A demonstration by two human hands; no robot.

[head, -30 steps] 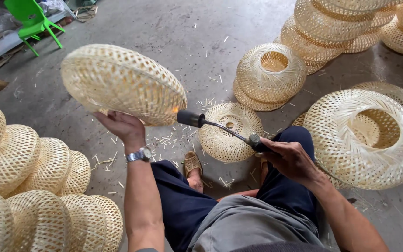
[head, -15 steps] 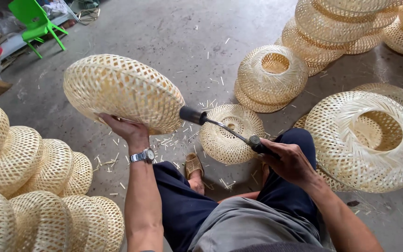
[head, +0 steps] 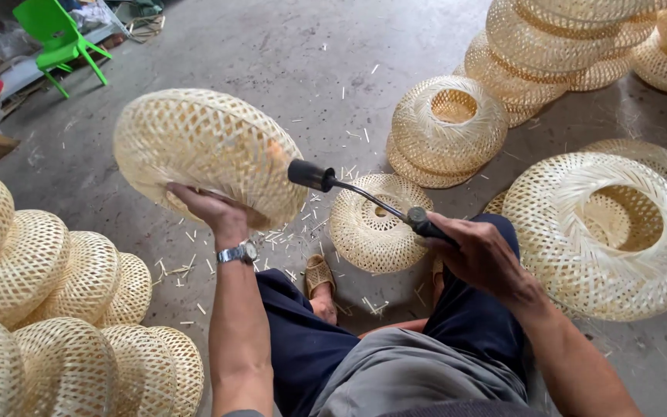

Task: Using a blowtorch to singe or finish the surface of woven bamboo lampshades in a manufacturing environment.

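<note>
Woven bamboo shade [head: 206, 150], propped on the left hand [head: 214, 212], has tilted nearer the torch [head: 364, 193] gripped by the right hand [head: 484, 255].

we record the woven shade [head: 202, 150] as pale straw yellow in an open lattice weave with small hexagonal gaps, and the same colour and pattern on the stacked shades [head: 48, 309] and on the large ring-shaped shade [head: 604, 232]. the torch [head: 364, 193] shows a black nozzle, a thin dark tube and a black grip, with a faint orange glow on the weave beside the nozzle. we also note a silver wristwatch [head: 238, 252], dark navy trousers [head: 303, 347], a woven tan sandal [head: 319, 274], a bright green plastic chair [head: 59, 38] and a grey concrete floor [head: 272, 62] flecked with pale slivers.
</note>
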